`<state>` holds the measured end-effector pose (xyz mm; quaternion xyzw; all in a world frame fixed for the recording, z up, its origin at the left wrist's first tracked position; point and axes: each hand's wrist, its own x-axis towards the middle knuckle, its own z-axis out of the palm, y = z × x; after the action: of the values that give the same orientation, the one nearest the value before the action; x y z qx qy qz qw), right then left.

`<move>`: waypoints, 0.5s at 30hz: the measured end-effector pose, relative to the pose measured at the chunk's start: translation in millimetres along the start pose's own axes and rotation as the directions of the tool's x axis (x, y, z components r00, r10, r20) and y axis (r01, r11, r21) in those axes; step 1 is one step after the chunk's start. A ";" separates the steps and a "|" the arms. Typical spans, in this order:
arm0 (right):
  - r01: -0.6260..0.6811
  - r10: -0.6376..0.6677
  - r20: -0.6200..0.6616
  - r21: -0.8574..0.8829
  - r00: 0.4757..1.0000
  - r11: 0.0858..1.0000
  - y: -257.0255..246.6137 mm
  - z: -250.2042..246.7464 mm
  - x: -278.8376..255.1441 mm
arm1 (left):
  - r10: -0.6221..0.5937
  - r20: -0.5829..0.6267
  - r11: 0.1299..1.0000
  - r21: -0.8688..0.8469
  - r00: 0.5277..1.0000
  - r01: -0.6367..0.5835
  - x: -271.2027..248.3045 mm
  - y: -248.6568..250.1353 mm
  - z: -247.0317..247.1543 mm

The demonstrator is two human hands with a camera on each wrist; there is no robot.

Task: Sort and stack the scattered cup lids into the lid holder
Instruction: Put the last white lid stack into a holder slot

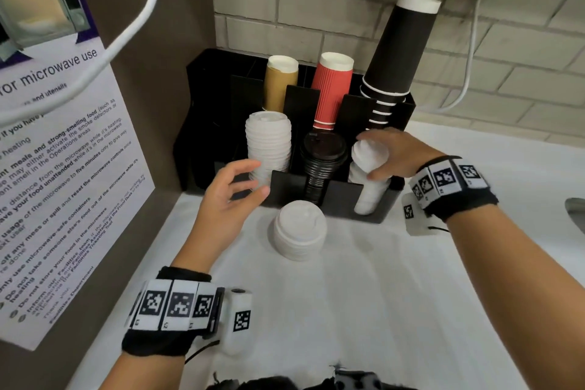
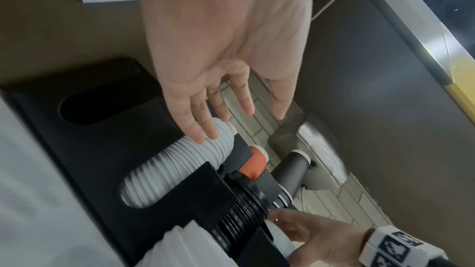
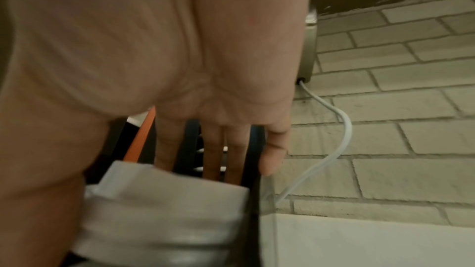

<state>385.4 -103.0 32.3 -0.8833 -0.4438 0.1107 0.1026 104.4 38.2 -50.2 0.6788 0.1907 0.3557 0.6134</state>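
Fingers [image 1: 367,136] of the right hand [image 1: 391,153] curl over the top of a white lid stack [image 1: 368,174] in the right-hand slot of the black lid holder [image 1: 285,187], thumb below and fingers above, probably to press the lids down so they nest. Seen from the head camera, the left hand [image 1: 231,193] hangs just in front of the left slot with fingers spread and loosely bent, holding nothing; its fingertips are close to the tall ribbed white lid stack [image 1: 269,146] there, though contact is unclear. Black lids [image 1: 321,165] fill the middle slot — the colours and sizes each get their own compartment. One short pile of white lids [image 1: 299,229] sits on the white bench [image 1: 348,310] just in front of the holder, still to be put away. Behind the lids stand tan cups [image 1: 280,85], red ribbed cups [image 1: 332,92] and a leaning black cup stack [image 1: 395,63]. From the left wrist camera, the open left palm faces the holder, fingers [image 2: 203,125] straight and slightly apart, their tips overlapping the upper part of the left white stack; the right hand [image 2: 316,243] shows at the lower edge beside the black lids. From the right wrist camera, the view is blurred — the right fingers [image 3: 216,149] reach down behind the white lids [image 3: 164,210], pointing into the holder, with a tiled wall [image 3: 398,109] and a white cable [image 3: 334,149] beyond.
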 end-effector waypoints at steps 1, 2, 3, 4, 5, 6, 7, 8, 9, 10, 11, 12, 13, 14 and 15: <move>-0.010 0.012 0.025 -0.072 1.000 0.997 -1.7 2.3 2.2 | -0.002 0.006 1.000 0.010 1.000 0.002 -0.1 -0.6 0.3; -0.014 0.020 0.045 -0.132 0.999 0.991 -3.2 4.5 3.6 | -0.006 0.008 1.000 0.015 1.000 0.006 -0.5 -1.0 0.2; -0.012 0.022 0.059 -0.172 0.998 0.985 -4.3 5.9 4.6 | -0.009 0.008 1.000 0.018 1.000 0.009 -0.7 -1.2 -0.1; -0.008 0.022 0.070 -0.195 0.997 0.981 -5.1 7.1 5.4 | -0.012 0.006 1.000 0.021 1.000 0.011 -0.7 -1.3 -0.7; -0.008 0.024 0.076 -0.208 0.997 0.978 -5.3 8.0 6.0 | -0.012 0.002 1.000 0.024 1.000 0.012 -0.7 -1.2 -1.2; -0.010 0.028 0.080 -0.219 0.996 0.976 -4.8 9.2 6.4 | -0.013 -0.002 1.000 0.024 1.000 0.013 -0.5 -1.2 -1.5; -0.013 0.032 0.080 -0.230 0.996 0.973 -3.9 10.5 6.9 | -0.012 -0.005 1.000 0.023 1.000 0.013 -0.4 -1.2 -1.7; -0.017 0.037 0.079 -0.238 0.996 0.971 -2.9 12.0 7.1 | -0.013 -0.005 1.000 0.022 1.000 0.013 -0.2 -1.1 -1.6; -0.021 0.041 0.077 -0.243 0.996 0.970 -1.8 13.7 7.1 | -0.014 -0.004 1.000 0.025 1.000 0.014 -0.2 -1.1 -1.4; -0.024 0.043 0.074 -0.244 0.996 0.970 -0.7 15.6 6.6 | -0.015 0.000 0.999 0.029 1.000 0.015 -0.3 -1.0 -1.0; -0.026 0.045 0.072 -0.245 0.996 0.969 0.7 18.0 5.9 | -0.018 0.003 0.999 0.033 1.000 0.018 -0.4 -1.1 -0.5; -0.027 0.046 0.070 -0.251 0.996 0.968 1.8 20.9 5.3 | -0.019 0.005 0.999 0.034 1.000 0.019 -0.5 -1.2 -0.1; -0.028 0.049 0.071 -0.263 0.996 0.964 2.2 23.8 4.4 | -0.020 0.006 0.999 0.034 1.000 0.020 -0.5 -1.3 0.4; -0.030 0.051 0.070 -0.280 0.996 0.959 1.7 26.3 3.5 | -0.020 0.007 0.999 0.035 1.000 0.020 -0.5 -1.3 0.7; -0.032 0.054 0.065 -0.303 0.996 0.952 0.4 28.2 2.3 | -0.019 0.008 0.999 0.039 1.000 0.019 -0.5 -1.4 0.5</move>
<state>378.9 -99.0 5.0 -0.8935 -0.4396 0.0757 -0.0520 104.6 37.7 -51.6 0.6903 0.2014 0.3430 0.6044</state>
